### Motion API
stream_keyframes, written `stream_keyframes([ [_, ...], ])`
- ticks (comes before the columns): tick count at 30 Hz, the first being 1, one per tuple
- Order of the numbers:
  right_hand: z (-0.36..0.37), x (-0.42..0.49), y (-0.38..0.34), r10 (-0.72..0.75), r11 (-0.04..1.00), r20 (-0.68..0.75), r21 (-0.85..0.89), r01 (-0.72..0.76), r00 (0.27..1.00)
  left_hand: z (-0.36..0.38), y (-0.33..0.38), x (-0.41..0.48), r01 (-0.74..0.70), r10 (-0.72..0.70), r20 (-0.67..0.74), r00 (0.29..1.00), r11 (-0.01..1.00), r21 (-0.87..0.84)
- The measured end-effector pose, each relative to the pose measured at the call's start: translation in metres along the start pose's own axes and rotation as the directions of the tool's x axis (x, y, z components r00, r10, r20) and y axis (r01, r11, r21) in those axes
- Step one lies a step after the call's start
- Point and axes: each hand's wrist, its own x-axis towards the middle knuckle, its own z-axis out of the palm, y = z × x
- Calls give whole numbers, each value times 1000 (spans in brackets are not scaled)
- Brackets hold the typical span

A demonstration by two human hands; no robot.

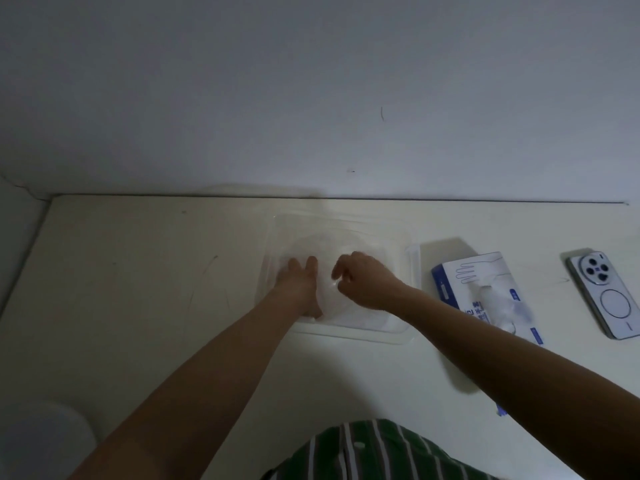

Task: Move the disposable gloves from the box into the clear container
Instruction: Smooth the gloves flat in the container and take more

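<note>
The gloves (498, 301) are thin, clear film. I'd judge them almost weightless, limp and slippery, likely to cling together and puff up with trapped air. A crumpled tuft of them pokes out of the opening of the box (453, 275), which lies on its back just right of the container (363, 332). That tuft looks like the place to take hold, with a light fingertip pinch and a slow pull so a whole clump doesn't follow.

Some pale film seems to lie in the container already, but clear on clear makes it hard to tell how much. The left grip (298, 275) lies flat in there, fingers straight and pressing down, which suits stuff that springs back. The right grip (360, 278) sits close beside it with fingers curled, apparently pinching a bit of film against the thumb.

The container itself is shallow and light, so I think it would slide if tugged sideways. It sits mid-table (156, 271), near the wall. A phone (609, 296) lies face down beyond the box.
</note>
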Motion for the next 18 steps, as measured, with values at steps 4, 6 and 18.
stream_keyframes([
  [4,16,2,9,123,975,467,-219,-19,876,0,2,2,9,-9,5,1000,1000,0],
  [6,21,7,16,181,954,526,-301,-17,831,0,2,3,22,-22,3,1000,1000,-2],
  [18,-74,-46,9,-196,955,-63,213,205,979,-32,19,-26,16,-13,-278,960,1000,8],
])
